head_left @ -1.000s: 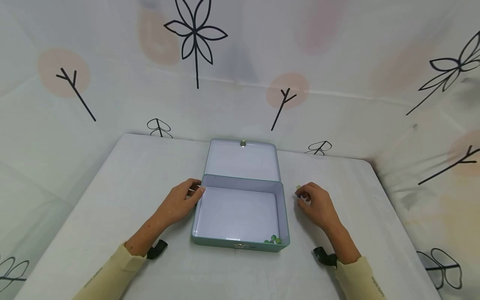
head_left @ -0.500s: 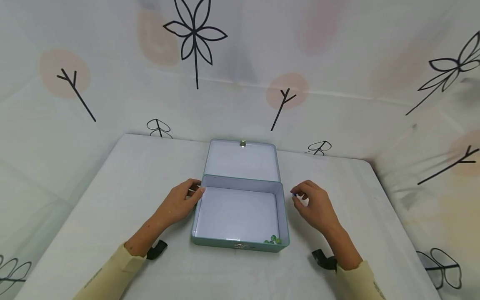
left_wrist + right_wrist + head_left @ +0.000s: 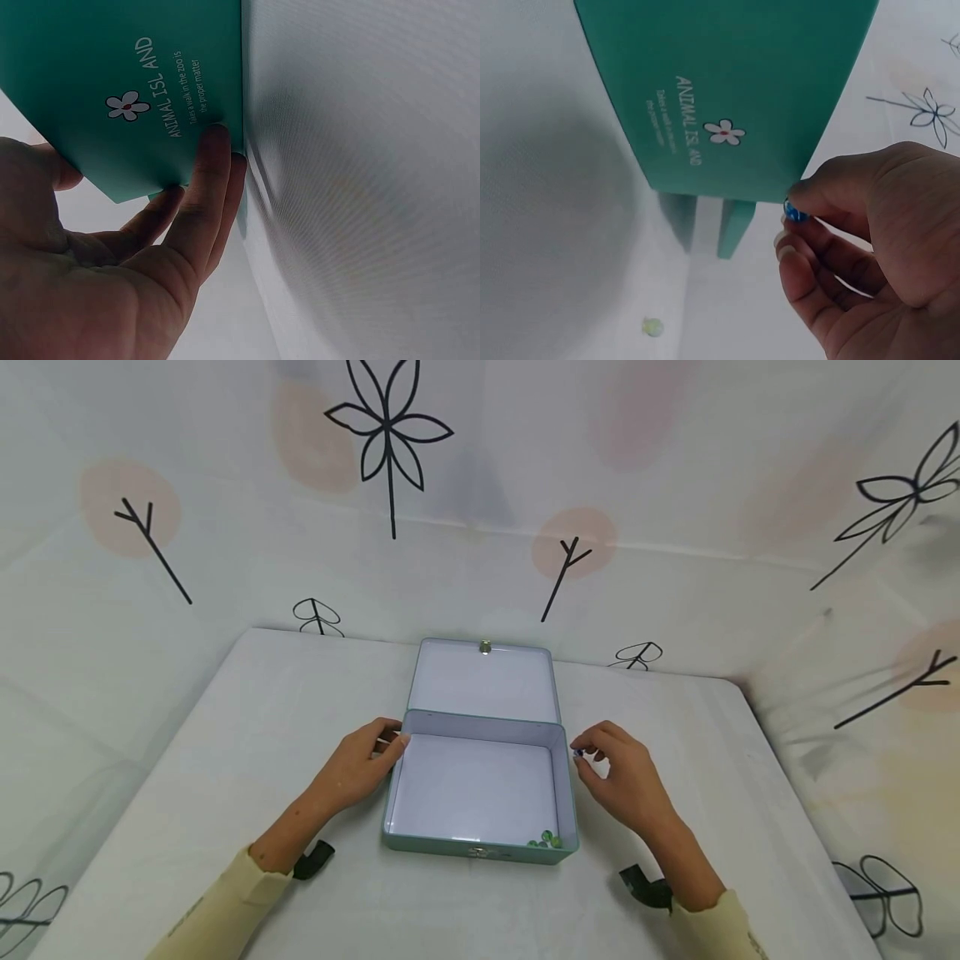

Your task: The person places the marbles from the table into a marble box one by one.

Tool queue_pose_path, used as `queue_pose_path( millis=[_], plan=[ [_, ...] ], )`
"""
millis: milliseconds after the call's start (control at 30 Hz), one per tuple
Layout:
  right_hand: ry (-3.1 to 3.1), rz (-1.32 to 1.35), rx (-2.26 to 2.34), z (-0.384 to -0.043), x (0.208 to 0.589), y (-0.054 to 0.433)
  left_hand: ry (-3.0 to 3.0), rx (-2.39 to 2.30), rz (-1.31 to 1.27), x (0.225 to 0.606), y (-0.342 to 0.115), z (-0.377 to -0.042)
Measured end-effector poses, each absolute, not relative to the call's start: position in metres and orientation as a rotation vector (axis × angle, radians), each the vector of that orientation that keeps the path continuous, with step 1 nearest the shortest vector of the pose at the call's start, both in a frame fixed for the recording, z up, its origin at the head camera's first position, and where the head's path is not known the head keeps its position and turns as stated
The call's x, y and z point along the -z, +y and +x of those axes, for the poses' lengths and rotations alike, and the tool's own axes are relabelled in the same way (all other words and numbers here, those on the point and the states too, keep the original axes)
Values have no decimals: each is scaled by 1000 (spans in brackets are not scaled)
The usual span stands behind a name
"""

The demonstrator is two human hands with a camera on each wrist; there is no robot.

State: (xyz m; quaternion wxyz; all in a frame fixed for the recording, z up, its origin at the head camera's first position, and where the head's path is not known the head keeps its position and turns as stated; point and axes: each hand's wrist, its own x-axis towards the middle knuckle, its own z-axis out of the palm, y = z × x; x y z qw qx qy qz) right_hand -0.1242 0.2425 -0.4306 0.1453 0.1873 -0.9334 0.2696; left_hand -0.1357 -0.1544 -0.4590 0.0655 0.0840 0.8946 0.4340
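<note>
A green tin box [image 3: 480, 852] with a white inside stands on the table, its lid [image 3: 483, 681] laid back. My left hand [image 3: 366, 762] holds the box's left wall near the back corner, thumb at the rim and fingers against the outside. Between thumb and fingertips my right hand [image 3: 622, 772] pinches a small blue glass marble [image 3: 796, 211], just outside the box's right wall at about rim height. Several green marbles [image 3: 547, 838] lie inside, in the front right corner. One yellow-green marble [image 3: 652, 327] shows in the right wrist view, on the table behind the box.
A white cloth covers the table [image 3: 300, 685]. Behind it hangs a pale backdrop [image 3: 480, 560] printed with flowers and twigs. A metal clasp [image 3: 478, 852] sits on the box's front wall, and a catch [image 3: 485, 647] on the lid's far edge.
My right hand has lifted the blue marble from the table's right part and moved left to the box's right wall. The left hand and the box have stayed put.
</note>
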Motion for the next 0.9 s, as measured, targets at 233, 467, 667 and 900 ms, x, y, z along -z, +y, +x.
queue_pose_path(
  millis=[233,467,667,900],
  plan=[
    [-2676,570,-757,-121,428,237,2704,-1308,256,459,-155,-136],
    [-2643,615,-771,-119,425,235,2705,-1310,261,459,-154,-137],
    [-2631,659,-794,-117,426,233,2707,-1304,257,459,-154,-137],
    [-2609,688,-812,-115,427,229,2698,-1310,255,458,-154,-136]
  ],
)
